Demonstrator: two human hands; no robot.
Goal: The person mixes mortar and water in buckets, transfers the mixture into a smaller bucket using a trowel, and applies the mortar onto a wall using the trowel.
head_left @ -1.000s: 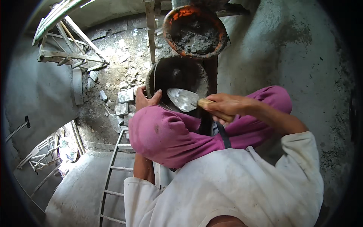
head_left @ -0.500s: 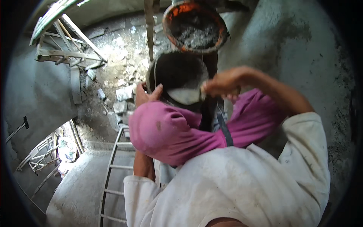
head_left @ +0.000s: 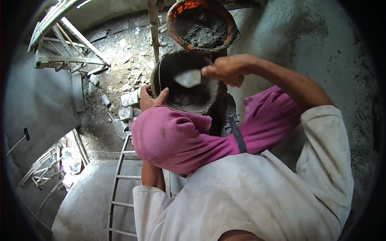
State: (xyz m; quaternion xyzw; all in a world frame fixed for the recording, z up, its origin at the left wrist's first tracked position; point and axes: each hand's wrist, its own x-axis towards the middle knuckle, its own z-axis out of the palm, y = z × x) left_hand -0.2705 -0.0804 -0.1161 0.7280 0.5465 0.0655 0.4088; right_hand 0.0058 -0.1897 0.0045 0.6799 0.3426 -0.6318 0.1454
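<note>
A dark bucket stands in front of my knees, with some dark wet mortar at its bottom. My left hand grips its near left rim, thumb over the edge. My right hand is closed round the handle of a trowel, whose pale metal blade is over the bucket's opening. The handle itself is mostly hidden by my fingers. Just beyond sits an orange bucket, caked with grey mortar and holding a lumpy heap of it; neither hand touches that one.
Broken blocks and rubble lie on the floor to the left. A wooden post rises beside the buckets. A ladder stands at lower left, wooden framing at upper left. A plastered wall lies to the right.
The trowel has moved up and left from the bucket's near right side to over its middle, with my right hand. My left hand stays at the rim.
</note>
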